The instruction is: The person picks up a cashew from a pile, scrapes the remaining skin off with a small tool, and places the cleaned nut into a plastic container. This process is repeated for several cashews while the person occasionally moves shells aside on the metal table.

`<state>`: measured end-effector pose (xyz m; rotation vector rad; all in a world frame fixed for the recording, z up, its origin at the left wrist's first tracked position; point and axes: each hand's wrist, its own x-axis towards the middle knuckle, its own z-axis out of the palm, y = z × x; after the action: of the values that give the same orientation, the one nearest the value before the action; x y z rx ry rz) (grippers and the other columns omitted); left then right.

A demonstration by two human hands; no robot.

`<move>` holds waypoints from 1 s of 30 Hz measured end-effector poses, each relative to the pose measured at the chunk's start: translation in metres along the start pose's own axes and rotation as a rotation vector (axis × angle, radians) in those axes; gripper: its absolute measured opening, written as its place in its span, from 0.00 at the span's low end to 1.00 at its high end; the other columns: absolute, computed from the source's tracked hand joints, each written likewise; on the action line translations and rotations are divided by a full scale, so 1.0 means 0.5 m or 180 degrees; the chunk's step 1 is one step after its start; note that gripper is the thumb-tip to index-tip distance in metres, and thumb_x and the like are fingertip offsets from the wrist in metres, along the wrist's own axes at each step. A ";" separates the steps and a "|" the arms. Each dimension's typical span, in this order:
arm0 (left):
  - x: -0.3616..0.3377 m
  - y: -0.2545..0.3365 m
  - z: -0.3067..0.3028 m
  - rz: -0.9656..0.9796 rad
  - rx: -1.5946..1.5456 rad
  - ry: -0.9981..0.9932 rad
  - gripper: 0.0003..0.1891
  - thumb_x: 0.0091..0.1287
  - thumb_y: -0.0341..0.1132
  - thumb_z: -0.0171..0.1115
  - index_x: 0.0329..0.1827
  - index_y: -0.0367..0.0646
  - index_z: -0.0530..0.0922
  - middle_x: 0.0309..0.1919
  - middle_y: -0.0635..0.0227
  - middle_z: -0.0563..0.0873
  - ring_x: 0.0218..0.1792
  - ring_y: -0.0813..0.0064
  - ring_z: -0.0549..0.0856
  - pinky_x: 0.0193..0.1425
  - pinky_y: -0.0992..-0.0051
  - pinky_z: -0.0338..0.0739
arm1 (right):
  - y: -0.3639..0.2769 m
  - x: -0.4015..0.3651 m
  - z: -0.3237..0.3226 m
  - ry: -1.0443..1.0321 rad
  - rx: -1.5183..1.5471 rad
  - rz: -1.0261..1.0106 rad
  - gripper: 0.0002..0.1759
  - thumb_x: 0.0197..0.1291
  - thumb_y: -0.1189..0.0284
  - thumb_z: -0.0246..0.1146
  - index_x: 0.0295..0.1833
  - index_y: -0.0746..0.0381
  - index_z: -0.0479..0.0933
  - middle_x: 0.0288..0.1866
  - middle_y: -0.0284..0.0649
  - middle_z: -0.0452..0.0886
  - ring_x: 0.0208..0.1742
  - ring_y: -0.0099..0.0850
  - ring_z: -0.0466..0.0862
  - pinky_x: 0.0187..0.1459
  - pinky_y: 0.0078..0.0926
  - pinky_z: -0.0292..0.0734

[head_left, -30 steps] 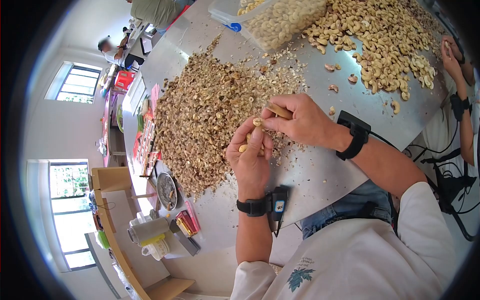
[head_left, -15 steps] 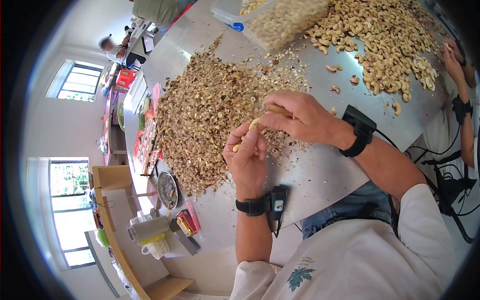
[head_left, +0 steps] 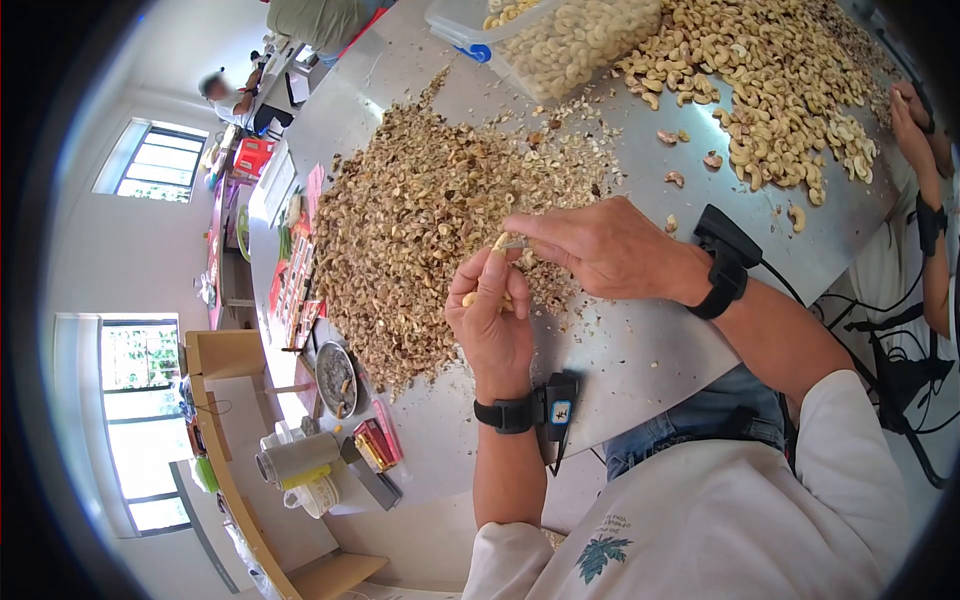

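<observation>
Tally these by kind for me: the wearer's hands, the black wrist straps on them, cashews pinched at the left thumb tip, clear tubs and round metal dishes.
Hands: 2 (left hand, right hand)
Black wrist straps: 2
Pinched cashew: 1
Clear tub: 1
Round metal dish: 1
Total: 7

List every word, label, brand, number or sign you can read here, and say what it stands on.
Nothing can be read with certainty.
Label on the left-wrist device: one character, too small to make out surely.
Lettering by the leaf print on the pale top: too small and blurred.
Red-and-yellow packet: any print is too small.
White sheet: any writing is too small.
</observation>
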<state>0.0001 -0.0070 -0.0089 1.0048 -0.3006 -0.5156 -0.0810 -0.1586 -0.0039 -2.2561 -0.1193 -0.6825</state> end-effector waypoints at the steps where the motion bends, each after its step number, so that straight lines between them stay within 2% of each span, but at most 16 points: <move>1: 0.000 -0.001 0.000 -0.0006 0.0013 0.0013 0.07 0.67 0.29 0.59 0.43 0.34 0.80 0.37 0.58 0.85 0.19 0.84 0.72 0.20 0.87 0.65 | 0.001 0.000 0.000 0.0005 -0.0011 -0.0011 0.22 0.58 0.75 0.60 0.60 0.58 0.71 0.41 0.48 0.83 0.34 0.45 0.84 0.31 0.36 0.78; 5: -0.003 0.001 0.005 -0.0007 0.0055 0.0088 0.08 0.68 0.29 0.59 0.44 0.34 0.80 0.38 0.58 0.85 0.19 0.84 0.72 0.20 0.86 0.65 | 0.003 -0.001 0.002 -0.0099 0.0057 0.0131 0.23 0.59 0.75 0.60 0.61 0.57 0.71 0.41 0.50 0.83 0.35 0.46 0.84 0.32 0.37 0.78; 8: -0.003 0.000 0.001 0.0033 0.0031 -0.0004 0.08 0.68 0.29 0.59 0.44 0.34 0.80 0.38 0.58 0.85 0.19 0.84 0.72 0.20 0.87 0.65 | 0.009 -0.002 0.005 -0.0150 0.0186 0.0184 0.20 0.61 0.69 0.57 0.60 0.58 0.71 0.32 0.49 0.82 0.32 0.47 0.82 0.32 0.42 0.76; 11: -0.002 -0.002 -0.001 0.0016 0.0091 0.0100 0.07 0.68 0.30 0.59 0.43 0.35 0.80 0.37 0.58 0.85 0.19 0.84 0.72 0.20 0.87 0.65 | 0.012 -0.003 0.006 -0.0156 0.0202 0.0165 0.20 0.63 0.69 0.56 0.61 0.57 0.71 0.33 0.49 0.82 0.33 0.47 0.82 0.33 0.43 0.76; 14: -0.003 0.001 0.002 0.0023 0.0156 0.0138 0.07 0.68 0.30 0.59 0.42 0.35 0.80 0.37 0.58 0.85 0.19 0.85 0.73 0.20 0.87 0.65 | 0.007 -0.001 0.003 -0.0161 0.0224 0.0184 0.21 0.60 0.74 0.60 0.60 0.57 0.73 0.40 0.49 0.83 0.37 0.46 0.84 0.35 0.37 0.79; 23: -0.003 0.002 0.003 0.0042 0.0245 0.0174 0.07 0.67 0.30 0.59 0.40 0.35 0.80 0.36 0.57 0.85 0.19 0.84 0.73 0.20 0.86 0.64 | 0.010 -0.004 0.005 -0.0067 -0.0019 -0.0060 0.23 0.55 0.79 0.58 0.60 0.59 0.73 0.32 0.44 0.82 0.31 0.42 0.83 0.31 0.35 0.78; 26: -0.004 0.004 0.005 0.0016 0.0319 0.0215 0.07 0.67 0.30 0.59 0.39 0.35 0.80 0.35 0.57 0.85 0.18 0.84 0.72 0.20 0.85 0.64 | 0.011 -0.004 0.008 0.0005 0.0017 -0.0042 0.18 0.57 0.74 0.57 0.55 0.60 0.76 0.33 0.43 0.82 0.33 0.43 0.83 0.31 0.39 0.76; 30: 0.000 0.005 -0.005 0.0047 0.0308 0.0158 0.07 0.65 0.29 0.62 0.41 0.33 0.81 0.34 0.55 0.86 0.19 0.81 0.75 0.19 0.84 0.65 | 0.012 -0.003 0.006 -0.0038 0.0112 0.0020 0.16 0.59 0.73 0.58 0.53 0.59 0.77 0.32 0.46 0.82 0.32 0.45 0.82 0.31 0.39 0.75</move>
<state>0.0019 -0.0041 -0.0080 1.1070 -0.2908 -0.4655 -0.0794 -0.1602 -0.0103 -2.2263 -0.1289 -0.6586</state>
